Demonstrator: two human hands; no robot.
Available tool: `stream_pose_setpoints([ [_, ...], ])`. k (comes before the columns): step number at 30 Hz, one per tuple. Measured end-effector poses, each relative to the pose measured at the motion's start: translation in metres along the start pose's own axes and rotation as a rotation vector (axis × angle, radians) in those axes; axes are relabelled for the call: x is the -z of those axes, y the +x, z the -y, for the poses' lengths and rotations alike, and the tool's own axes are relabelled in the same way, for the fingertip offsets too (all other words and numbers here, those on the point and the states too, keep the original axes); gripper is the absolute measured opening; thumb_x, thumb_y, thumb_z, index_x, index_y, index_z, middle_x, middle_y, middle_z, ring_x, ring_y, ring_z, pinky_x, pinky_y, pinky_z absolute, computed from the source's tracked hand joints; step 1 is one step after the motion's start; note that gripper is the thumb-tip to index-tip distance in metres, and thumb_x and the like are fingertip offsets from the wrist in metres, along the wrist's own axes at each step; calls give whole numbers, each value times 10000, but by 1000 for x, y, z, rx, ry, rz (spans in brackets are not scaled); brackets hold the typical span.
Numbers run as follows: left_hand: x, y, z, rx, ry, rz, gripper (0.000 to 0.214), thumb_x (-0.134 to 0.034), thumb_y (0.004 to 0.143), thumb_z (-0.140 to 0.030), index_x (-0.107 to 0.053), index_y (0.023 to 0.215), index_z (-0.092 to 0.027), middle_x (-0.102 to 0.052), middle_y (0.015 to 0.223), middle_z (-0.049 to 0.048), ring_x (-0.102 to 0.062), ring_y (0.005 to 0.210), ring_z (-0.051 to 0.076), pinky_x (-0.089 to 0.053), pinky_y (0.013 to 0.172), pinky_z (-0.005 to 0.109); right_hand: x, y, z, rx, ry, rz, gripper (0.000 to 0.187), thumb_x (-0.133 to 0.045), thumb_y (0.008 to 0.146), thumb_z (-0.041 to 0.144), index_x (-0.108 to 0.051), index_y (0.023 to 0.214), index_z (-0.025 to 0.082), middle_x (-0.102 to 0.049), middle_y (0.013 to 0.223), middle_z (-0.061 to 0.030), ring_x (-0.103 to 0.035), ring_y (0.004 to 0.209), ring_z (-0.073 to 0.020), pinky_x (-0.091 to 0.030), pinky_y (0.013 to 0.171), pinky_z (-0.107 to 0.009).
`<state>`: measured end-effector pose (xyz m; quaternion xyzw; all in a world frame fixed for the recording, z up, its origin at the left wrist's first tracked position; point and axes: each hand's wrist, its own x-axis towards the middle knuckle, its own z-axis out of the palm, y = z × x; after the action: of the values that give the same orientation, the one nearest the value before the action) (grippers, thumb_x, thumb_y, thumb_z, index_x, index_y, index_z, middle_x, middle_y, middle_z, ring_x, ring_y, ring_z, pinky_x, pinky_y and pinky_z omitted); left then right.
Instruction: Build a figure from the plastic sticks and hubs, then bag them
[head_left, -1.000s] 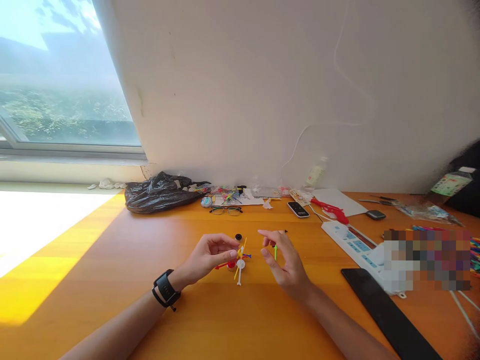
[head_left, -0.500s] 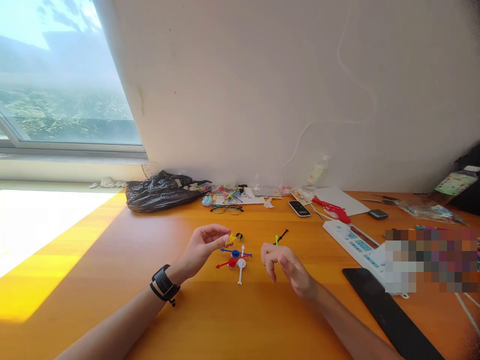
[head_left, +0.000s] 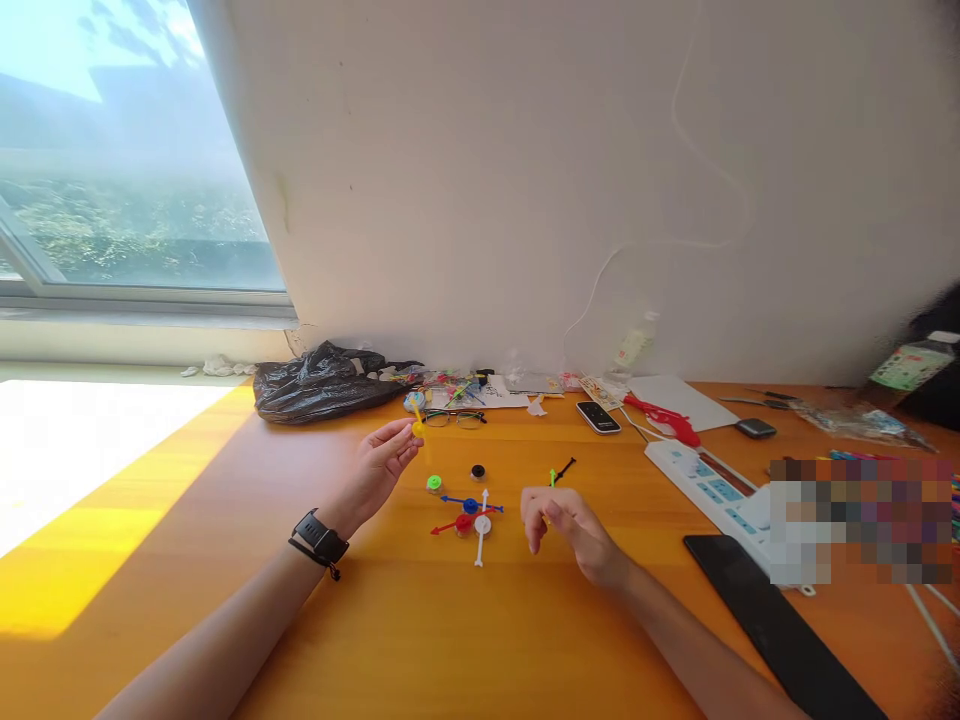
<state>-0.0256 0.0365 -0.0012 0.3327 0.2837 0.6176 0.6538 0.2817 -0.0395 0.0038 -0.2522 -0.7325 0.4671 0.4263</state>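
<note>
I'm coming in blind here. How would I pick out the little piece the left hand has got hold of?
Start at the black plastic bag by the wall on the orange table; just right of and nearer than it, the left hand is raised. Pinched at its fingertips is a small yellow plastic piece. Unlike the green, black, blue, red and white pieces lying on the table, it is yellow and held in the air.

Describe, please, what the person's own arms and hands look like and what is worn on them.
Both forearms are bare, with no sleeves in view, and neither hand is gloved. The left hand has a black watch with a black strap on its wrist, from which a small tag hangs. The right hand and its wrist carry nothing: no watch or band. No rings can be made out on either hand.
</note>
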Motion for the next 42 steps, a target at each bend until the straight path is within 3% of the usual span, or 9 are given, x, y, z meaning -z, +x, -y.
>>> stream_pose_setpoints([
  [11,9,8,6,72,-46,-65,201,-780,887,-130,-697,1067,-163,-781,1067,93,-759,837,126,-607,752,197,3,0,-4,-40,2,7,631,-396,1067,592,-660,687,163,-568,712,-43,-532,684,-163,-376,669,-315],
  [21,5,8,3,72,-54,-126,189,-727,916,-98,-722,1099,-146,-785,1094,122,-774,934,156,-614,820,201,2,-1,-8,-66,-4,2,602,-417,1074,558,-668,695,163,-579,721,-44,-539,694,-162,-383,673,-312],
  [24,3,7,-2,114,-99,-142,157,-631,990,-200,-745,1035,-104,-786,1060,163,-777,953,192,-621,840,236,2,0,-7,-66,-2,-2,604,-410,1077,551,-670,693,164,-573,719,-43,-537,696,-163,-380,669,-312],
  [28,3,4,-9,148,-174,-84,543,-506,1025,-532,-770,1038,-57,-779,1033,208,-766,1008,260,-617,933,321,2,-1,-7,-68,9,-6,601,-407,1078,547,-665,692,165,-574,713,-43,-532,688,-163,-384,668,-313],
  [31,5,3,-10,132,-198,-67,722,-466,992,-677,-768,1082,-27,-773,1009,217,-759,1008,276,-605,976,346,2,-1,-9,-76,15,-7,599,-405,1079,546,-670,702,163,-579,719,-45,-537,691,-164,-391,669,-312],
  [35,7,3,-8,139,-212,-76,734,-472,986,-688,-756,1090,-19,-766,1001,218,-756,1001,279,-612,964,356,3,-1,-11,-85,10,1,598,-405,1078,548,-673,705,165,-583,723,-46,-532,685,-166,-396,669,-314],
  [42,3,1,-10,191,-173,-132,563,-506,1010,-565,-743,1098,-62,-757,1069,202,-761,1018,290,-631,844,329,2,-1,-10,-96,-5,3,610,-404,1071,574,-671,700,169,-576,726,-45,-531,688,-169,-414,678,-317],
])
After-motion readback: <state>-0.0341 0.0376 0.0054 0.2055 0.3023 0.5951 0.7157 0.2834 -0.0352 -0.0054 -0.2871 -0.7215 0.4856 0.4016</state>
